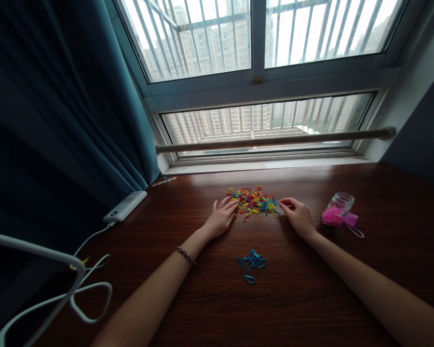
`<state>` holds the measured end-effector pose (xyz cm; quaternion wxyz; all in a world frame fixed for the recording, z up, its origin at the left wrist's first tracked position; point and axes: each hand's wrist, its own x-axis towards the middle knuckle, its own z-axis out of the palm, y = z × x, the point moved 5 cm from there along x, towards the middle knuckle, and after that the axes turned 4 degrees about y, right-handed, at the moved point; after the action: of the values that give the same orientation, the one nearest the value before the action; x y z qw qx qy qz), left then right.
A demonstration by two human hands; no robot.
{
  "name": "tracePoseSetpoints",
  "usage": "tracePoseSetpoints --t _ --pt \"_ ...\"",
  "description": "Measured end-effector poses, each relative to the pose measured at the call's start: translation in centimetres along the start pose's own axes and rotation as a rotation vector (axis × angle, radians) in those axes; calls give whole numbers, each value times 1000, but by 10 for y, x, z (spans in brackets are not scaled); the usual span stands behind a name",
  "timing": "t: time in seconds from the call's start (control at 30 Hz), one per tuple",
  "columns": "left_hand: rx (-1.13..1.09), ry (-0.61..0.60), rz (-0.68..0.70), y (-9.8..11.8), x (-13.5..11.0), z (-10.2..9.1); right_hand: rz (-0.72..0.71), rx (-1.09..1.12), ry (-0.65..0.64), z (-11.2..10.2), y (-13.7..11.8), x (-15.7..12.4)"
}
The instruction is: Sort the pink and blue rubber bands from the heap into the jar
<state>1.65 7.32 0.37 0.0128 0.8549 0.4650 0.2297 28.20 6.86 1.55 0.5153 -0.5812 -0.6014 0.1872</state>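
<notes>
Head view, near to far. On the bare near part of the wood-grained surface (217, 308), a lone blue band (249, 283) lies just beside a loose blue cluster (253, 260), between the two forearms; the sleeves of neither arm show. Good practice is to swing the forearms around this cluster—not across it—so that no loop is dragged out of place.

Beyond it, the left hand (220, 220) is palm down, its grip slack and fingers slightly spread, with no band visible in it; the fingertips meet the left edge of the pile. Light, flat pressure here should steady the loops without scattering them. The right hand (299, 218) is at the opposite edge, thumb and forefinger brought nearly together; whether a band is caught between them cannot be told. A narrow fingertip pinch suits such thin, tangled pieces—best drawn from the rim and lifted clear of their neighbours.

To the right of this hand stands a clear jar (344, 198) with pink material low in it. The mixed pile (255, 200) of red, yellow, blue and green bands lies between the hands. Farthest, a rail (275, 140) crosses before the window.
</notes>
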Motion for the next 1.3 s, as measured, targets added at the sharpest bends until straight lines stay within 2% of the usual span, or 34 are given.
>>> tracePoseSetpoints --t 0.1,0.17,0.27,0.33,0.37,0.4,0.5,0.57,0.67,0.77,0.83,0.87,0.93,1.0,1.07,1.17,1.3 --pt "-13 23 8 2 0 -3 -9 93 -56 5 -17 -10" --pt "-47 71 16 5 0 -7 -43 194 -242 15 -36 -24" --pt "-179 193 10 5 1 -18 -220 251 -647 33 -70 -56" --pt "-297 290 -24 2 1 -24 -330 250 -773 37 -83 -70" --pt "-351 341 -55 -1 1 -27 -357 242 -759 37 -85 -71" --pt "-401 390 -91 -5 1 -30 -359 227 -694 34 -83 -68" --pt "-548 473 -202 -11 -2 -34 -250 120 -346 21 -59 -43" --pt "-680 441 -240 -8 -3 -35 -159 28 -162 10 -38 -25" --pt "-935 249 -202 10 -3 -33 -97 -72 -33 0 -15 -7" --pt "-1147 -64 -109 38 -6 -26 -67 -109 -39 0 -5 -1" --pt "-1185 -202 -85 50 -8 -21 -68 -112 -57 1 -5 -1" --pt "-1161 -202 -92 50 -8 -19 -73 -113 -65 2 -6 -2" --pt "-1013 -62 -127 42 -6 -21 -79 -110 -78 3 -8 -3" --pt "-757 119 -128 30 -3 -25 -80 -111 -86 3 -9 -4" --pt "-474 187 -99 19 0 -26 -82 -116 -90 3 -9 -5" --pt "-184 108 -101 8 3 -16 -81 -125 -84 4 -7 -5" --pt "-32 1 -86 5 3 -6 -79 -140 -71 6 0 -4"
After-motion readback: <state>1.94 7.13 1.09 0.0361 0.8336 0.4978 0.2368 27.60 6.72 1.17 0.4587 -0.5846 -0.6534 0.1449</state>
